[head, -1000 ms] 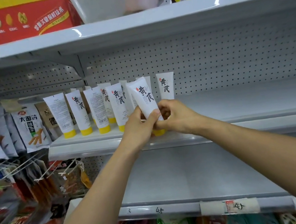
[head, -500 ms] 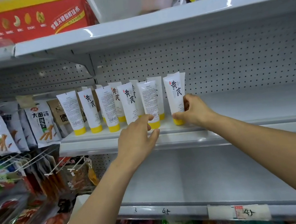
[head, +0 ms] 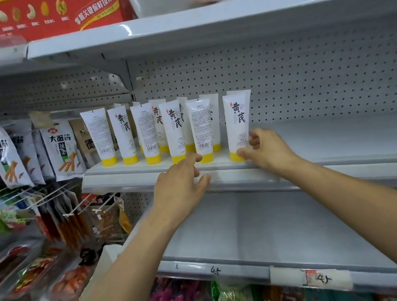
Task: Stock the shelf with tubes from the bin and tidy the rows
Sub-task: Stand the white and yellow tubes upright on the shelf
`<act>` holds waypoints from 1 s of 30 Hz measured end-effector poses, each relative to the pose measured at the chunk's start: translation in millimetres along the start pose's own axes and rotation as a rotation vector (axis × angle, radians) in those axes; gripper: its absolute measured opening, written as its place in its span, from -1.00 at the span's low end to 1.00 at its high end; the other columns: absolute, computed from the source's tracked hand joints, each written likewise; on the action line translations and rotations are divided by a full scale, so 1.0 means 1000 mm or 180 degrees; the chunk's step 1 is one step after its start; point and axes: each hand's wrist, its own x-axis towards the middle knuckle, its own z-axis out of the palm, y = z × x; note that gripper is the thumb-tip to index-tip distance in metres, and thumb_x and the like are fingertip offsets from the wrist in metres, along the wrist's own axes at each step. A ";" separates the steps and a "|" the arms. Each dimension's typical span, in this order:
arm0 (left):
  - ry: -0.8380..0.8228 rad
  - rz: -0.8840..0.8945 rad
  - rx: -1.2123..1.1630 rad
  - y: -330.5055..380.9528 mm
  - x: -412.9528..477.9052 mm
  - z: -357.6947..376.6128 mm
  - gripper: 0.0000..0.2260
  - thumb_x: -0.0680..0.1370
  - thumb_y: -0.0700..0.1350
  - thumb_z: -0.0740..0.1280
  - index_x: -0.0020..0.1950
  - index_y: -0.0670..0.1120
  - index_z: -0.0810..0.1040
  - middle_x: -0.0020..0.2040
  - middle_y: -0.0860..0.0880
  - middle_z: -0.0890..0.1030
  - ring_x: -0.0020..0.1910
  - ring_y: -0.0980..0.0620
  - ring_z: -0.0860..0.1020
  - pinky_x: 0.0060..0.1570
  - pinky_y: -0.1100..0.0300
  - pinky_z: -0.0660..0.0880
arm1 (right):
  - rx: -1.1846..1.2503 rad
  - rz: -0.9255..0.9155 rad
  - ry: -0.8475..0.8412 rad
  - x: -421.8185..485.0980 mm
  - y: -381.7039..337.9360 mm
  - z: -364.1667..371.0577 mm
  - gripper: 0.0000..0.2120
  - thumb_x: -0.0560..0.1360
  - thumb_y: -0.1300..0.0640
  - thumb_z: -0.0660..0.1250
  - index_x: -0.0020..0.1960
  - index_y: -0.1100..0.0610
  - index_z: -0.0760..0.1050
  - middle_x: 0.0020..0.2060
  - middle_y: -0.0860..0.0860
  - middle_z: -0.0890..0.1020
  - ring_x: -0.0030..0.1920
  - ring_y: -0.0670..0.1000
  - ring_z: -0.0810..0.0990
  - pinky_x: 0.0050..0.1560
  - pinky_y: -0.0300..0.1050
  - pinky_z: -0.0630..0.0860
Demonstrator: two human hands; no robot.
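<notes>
Tubes (head: 174,128) stand upright, caps down, just behind the lip of the shelf (head: 342,136), the right hand (head: 265,151) pinching the end tube (head: 238,125) at its cap, the left hand (head: 182,190) spread just beside it, fingertips (head: 196,157) touching the cap of the neighbouring tube (head: 201,129).

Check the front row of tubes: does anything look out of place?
The leftmost tube, third tube and fifth tube show barcode backs, not logos. The right hand grips the sixth tube, logo outward.

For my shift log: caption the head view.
Right hand holds the rightmost tube on the shelf; left hand touches the neighbouring tube's cap.
</notes>
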 end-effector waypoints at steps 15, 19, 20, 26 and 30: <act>-0.0763 -0.0934 0.0280 -0.108 -0.141 0.023 -0.67 0.57 0.09 0.27 0.31 0.03 0.44 -0.01 0.10 0.56 0.02 0.01 0.56 -0.01 0.06 0.50 | -0.1218 -0.1453 -0.1171 -0.126 0.020 0.106 -0.66 0.53 -0.01 0.28 0.28 0.02 0.43 0.21 -0.04 0.49 0.22 0.03 0.44 0.12 0.03 0.48; -0.1103 -0.1594 0.0220 -0.196 -0.185 0.025 -0.71 0.57 0.04 0.30 0.25 -0.04 0.49 0.03 0.00 0.60 0.00 -0.06 0.57 -0.01 0.07 0.50 | -0.1102 -0.1417 -0.1868 -0.136 0.014 0.193 -0.74 0.51 0.00 0.29 0.18 0.03 0.50 0.09 -0.03 0.54 0.13 0.02 0.49 0.05 -0.02 0.49; -0.1225 -0.1767 0.0168 -0.219 -0.196 0.028 -0.72 0.57 0.04 0.30 0.24 -0.04 0.49 0.03 0.00 0.61 -0.01 -0.04 0.57 -0.02 0.10 0.49 | -0.1016 -0.1362 -0.2029 -0.138 0.011 0.220 -0.75 0.50 0.02 0.30 0.14 0.05 0.52 0.06 -0.02 0.57 0.09 0.02 0.52 0.04 -0.01 0.50; -0.1709 -0.3065 -0.0495 -0.361 -0.262 0.088 -0.75 0.54 0.03 0.37 0.14 -0.08 0.55 -0.06 0.01 0.62 0.00 -0.04 0.58 0.04 0.14 0.47 | -0.0735 -0.0533 -0.3242 -0.157 0.022 0.408 -0.82 0.46 0.01 0.29 -0.10 0.13 0.53 -0.13 0.10 0.62 -0.10 0.11 0.60 -0.09 0.07 0.54; -0.1870 -0.3980 -0.1345 -0.428 -0.295 0.165 -0.58 0.34 0.04 0.48 0.07 -0.17 0.54 -0.15 -0.11 0.59 -0.01 -0.20 0.61 0.12 -0.02 0.54 | -0.0859 0.0070 -0.3842 -0.184 0.075 0.520 -0.89 0.52 0.02 0.29 -0.15 -0.02 0.39 -0.15 -0.03 0.49 -0.04 0.08 0.51 -0.25 -0.16 0.33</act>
